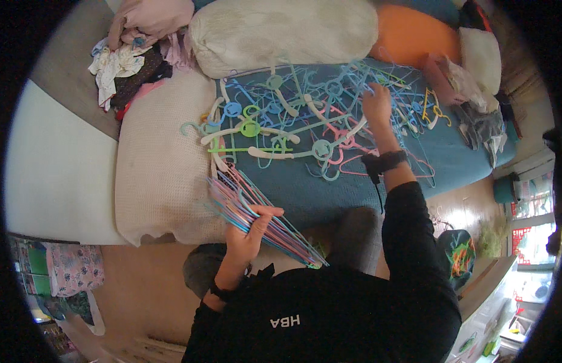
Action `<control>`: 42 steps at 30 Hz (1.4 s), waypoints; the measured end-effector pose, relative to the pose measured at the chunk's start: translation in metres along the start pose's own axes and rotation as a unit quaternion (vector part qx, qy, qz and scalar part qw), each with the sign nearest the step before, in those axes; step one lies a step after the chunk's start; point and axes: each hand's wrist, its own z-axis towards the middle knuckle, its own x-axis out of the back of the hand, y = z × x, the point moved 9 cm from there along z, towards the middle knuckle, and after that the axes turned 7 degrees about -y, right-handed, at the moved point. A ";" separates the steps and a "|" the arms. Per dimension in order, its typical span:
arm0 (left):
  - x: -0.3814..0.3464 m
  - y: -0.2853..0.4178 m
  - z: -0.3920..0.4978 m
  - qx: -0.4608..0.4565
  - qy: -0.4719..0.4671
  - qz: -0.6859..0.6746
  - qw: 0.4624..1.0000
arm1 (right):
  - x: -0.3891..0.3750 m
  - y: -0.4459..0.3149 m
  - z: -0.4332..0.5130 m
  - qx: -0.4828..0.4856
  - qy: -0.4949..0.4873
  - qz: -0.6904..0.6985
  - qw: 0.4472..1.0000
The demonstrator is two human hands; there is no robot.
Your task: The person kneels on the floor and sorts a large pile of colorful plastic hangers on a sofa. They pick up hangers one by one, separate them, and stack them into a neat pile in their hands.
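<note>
A thick bundle of thin hangers (285, 233), in pink, blue and purple, is gripped in my left hand (244, 236) close to my lap. My thumb lies across the bundle. On the blue couch seat a tangled heap of plastic hangers (303, 104) spreads out, mostly blue and green. My right hand (377, 106) reaches into its far right part, fingertips at some light blue hangers; whether they grip one is not clear. Nearer me in the heap lie a green-and-white hanger (322, 149), a lime-and-white hanger (250, 128) and a pink hanger (347, 137).
A long pale cushion (285, 36) and an orange cushion (417, 34) line the couch's back. Clothes (122, 68) lie at the left beyond a cream cover (165, 163). A pink box (444, 79) and plastic bags (483, 122) sit at the right end. A stool (458, 258) stands on the floor.
</note>
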 end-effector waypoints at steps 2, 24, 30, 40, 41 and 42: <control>0.000 -0.003 0.002 -0.003 -0.010 0.007 1.000 | -0.020 0.012 0.011 -0.048 -0.073 0.082 0.993; -0.001 -0.009 -0.002 0.042 -0.025 -0.006 0.999 | -0.145 -0.109 -0.068 -0.115 -0.423 -0.027 0.898; 0.004 -0.007 -0.006 0.033 -0.018 -0.010 0.999 | -0.173 -0.072 -0.065 -0.216 -0.436 0.149 0.861; 0.005 -0.010 -0.008 0.034 -0.004 -0.034 0.999 | -0.121 -0.032 0.024 -0.098 -0.263 0.314 0.907; 0.005 -0.009 -0.008 0.031 0.000 -0.034 0.999 | -0.102 -0.044 0.028 -0.075 -0.228 0.302 0.923; 0.005 -0.007 -0.008 0.020 0.003 -0.026 0.999 | -0.080 -0.053 0.031 -0.070 -0.177 0.341 0.921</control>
